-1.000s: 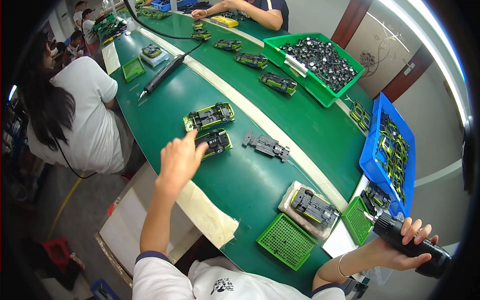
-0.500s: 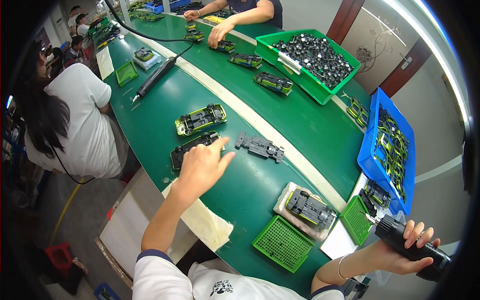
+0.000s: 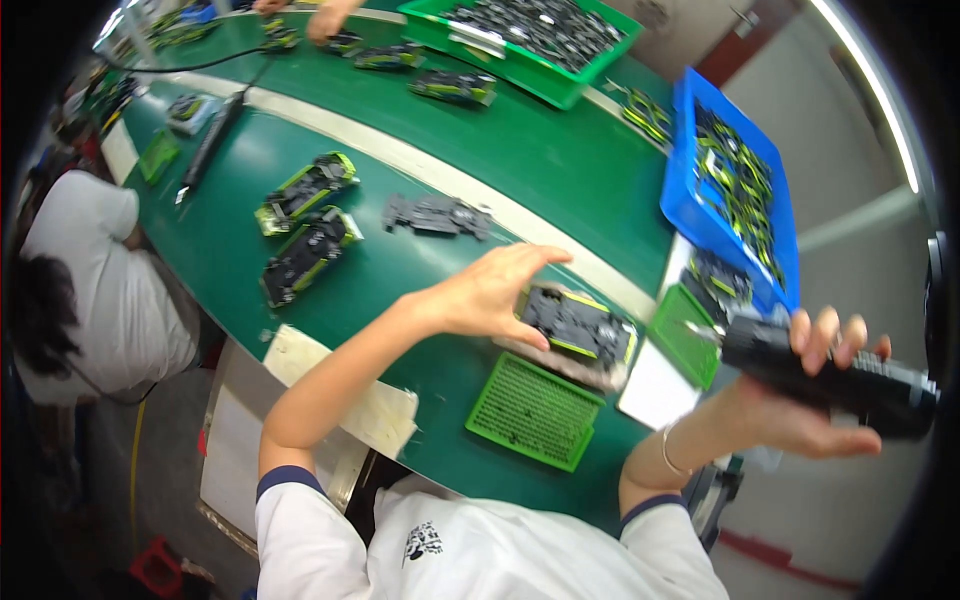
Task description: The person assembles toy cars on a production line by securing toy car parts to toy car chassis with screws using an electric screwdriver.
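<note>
My left hand (image 3: 492,294) hovers with fingers spread at the left end of a black and green toy car chassis (image 3: 578,322) that lies on a grey pad near the table's front edge. It touches or nearly touches the chassis. My right hand (image 3: 812,390) holds a black electric screwdriver (image 3: 830,372) off to the right, past the table's edge, its tip pointing left. Two more black and green chassis (image 3: 305,190) (image 3: 304,254) and a black flat part (image 3: 437,214) lie further left on the green table (image 3: 400,300).
A green perforated tray (image 3: 535,410) lies at the front edge and a smaller one (image 3: 683,335) beside the pad. A blue bin (image 3: 728,190) and a green bin (image 3: 520,40) hold parts. A person in white sits at left (image 3: 80,290); another person's hands (image 3: 325,15) work at the far end.
My left hand has moved right, away from the two chassis at the left, to the chassis on the pad. The right hand still holds the screwdriver. The view has shifted.
</note>
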Demonstrator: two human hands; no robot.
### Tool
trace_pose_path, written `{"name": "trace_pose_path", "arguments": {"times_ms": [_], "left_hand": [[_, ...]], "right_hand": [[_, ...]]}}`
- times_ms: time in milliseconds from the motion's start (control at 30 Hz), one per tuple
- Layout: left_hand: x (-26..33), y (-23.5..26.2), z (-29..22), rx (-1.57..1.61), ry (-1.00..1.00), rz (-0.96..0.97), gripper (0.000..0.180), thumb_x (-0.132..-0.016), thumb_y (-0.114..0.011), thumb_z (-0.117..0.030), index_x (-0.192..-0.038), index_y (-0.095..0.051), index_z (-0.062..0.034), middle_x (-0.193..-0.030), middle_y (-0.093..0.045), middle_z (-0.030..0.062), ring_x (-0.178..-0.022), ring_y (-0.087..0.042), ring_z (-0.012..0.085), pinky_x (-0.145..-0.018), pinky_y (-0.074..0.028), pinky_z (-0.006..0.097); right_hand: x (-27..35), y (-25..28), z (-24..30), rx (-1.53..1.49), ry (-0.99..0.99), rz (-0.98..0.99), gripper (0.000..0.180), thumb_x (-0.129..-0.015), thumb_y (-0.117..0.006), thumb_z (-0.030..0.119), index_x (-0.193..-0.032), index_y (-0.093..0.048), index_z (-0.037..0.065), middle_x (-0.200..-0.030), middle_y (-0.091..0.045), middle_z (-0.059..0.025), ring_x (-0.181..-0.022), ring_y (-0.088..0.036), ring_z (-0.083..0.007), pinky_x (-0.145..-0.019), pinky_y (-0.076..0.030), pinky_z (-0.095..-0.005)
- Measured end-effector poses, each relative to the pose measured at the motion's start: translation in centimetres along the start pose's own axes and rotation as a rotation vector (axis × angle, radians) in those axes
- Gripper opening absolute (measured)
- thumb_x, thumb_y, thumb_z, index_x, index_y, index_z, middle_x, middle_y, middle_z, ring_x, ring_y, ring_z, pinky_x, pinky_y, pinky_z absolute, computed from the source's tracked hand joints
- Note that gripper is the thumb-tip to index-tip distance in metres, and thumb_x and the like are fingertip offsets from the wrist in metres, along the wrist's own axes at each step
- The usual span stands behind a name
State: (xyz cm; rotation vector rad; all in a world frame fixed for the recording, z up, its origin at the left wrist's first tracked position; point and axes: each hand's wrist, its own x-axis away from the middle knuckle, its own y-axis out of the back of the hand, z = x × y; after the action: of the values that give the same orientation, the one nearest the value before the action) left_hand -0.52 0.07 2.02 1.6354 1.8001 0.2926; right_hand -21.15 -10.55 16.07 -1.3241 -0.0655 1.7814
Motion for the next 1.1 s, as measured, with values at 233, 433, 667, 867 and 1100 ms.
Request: {"name": "trace_pose_path", "arguments": {"times_ms": [233, 433, 667, 867, 1100], "left_hand": [[-0.8, -3.1, 1.4, 0.120, -0.124, 0.029, 0.086, -0.059, -0.077, -0.025, -0.131, -0.032, -0.0102, -0.116, -0.051, 0.0083, -0.112, -0.043, 0.0266, -0.098, -0.030, 0.038], [-0.6, -3.7, 1.5, 0.309, 0.048, 0.016, 0.080, -0.057, -0.075, -0.015, -0.128, -0.037, -0.0109, -0.109, -0.057, 0.0082, -0.106, -0.049, 0.0250, -0.095, -0.035, 0.036], [-0.9, -3.2, 1.8, 0.181, 0.012, 0.075, 0.075, -0.059, -0.073, -0.016, -0.126, -0.041, -0.0103, -0.112, -0.053, 0.0093, -0.106, -0.048, 0.0250, -0.096, -0.035, 0.036], [-0.4, -3.6, 1.3, 0.212, 0.010, 0.003, 0.073, -0.061, -0.073, -0.015, -0.126, -0.039, -0.0105, -0.109, -0.055, 0.0093, -0.104, -0.050, 0.0246, -0.093, -0.038, 0.036], [-0.2, -3.7, 2.0, 0.215, -0.014, -0.010, 0.079, -0.059, -0.074, -0.016, -0.128, -0.036, -0.0118, -0.112, -0.053, 0.0098, -0.105, -0.050, 0.0242, -0.093, -0.038, 0.036]], "right_hand": [[2.4, 1.4, -0.2, 0.025, -0.114, -0.011, 0.077, -0.076, -0.034, 0.071, -0.125, -0.030, 0.011, -0.078, -0.042, -0.0094, -0.050, -0.042, -0.0164, -0.045, -0.038, -0.0292], [5.8, 3.6, 0.2, 0.146, -0.214, 0.042, 0.074, -0.078, -0.043, 0.065, -0.124, -0.027, 0.011, -0.074, -0.041, -0.0080, -0.050, -0.042, -0.0161, -0.045, -0.038, -0.0292], [9.7, 4.9, -0.2, 0.219, -0.379, 0.181, 0.075, -0.075, -0.048, 0.064, -0.121, -0.023, 0.011, -0.074, -0.042, -0.0096, -0.052, -0.049, -0.0178, -0.048, -0.044, -0.0302], [11.4, 4.5, -1.2, 0.186, -0.451, 0.189, 0.080, -0.073, -0.056, 0.060, -0.119, -0.023, 0.004, -0.077, -0.046, -0.0096, -0.053, -0.050, -0.0150, -0.046, -0.042, -0.0232], [11.6, 5.0, -1.9, 0.281, -0.408, 0.237, 0.081, -0.075, -0.052, 0.061, -0.118, -0.024, -0.002, -0.076, -0.047, -0.0092, -0.052, -0.049, -0.0132, -0.047, -0.040, -0.0217]]}}
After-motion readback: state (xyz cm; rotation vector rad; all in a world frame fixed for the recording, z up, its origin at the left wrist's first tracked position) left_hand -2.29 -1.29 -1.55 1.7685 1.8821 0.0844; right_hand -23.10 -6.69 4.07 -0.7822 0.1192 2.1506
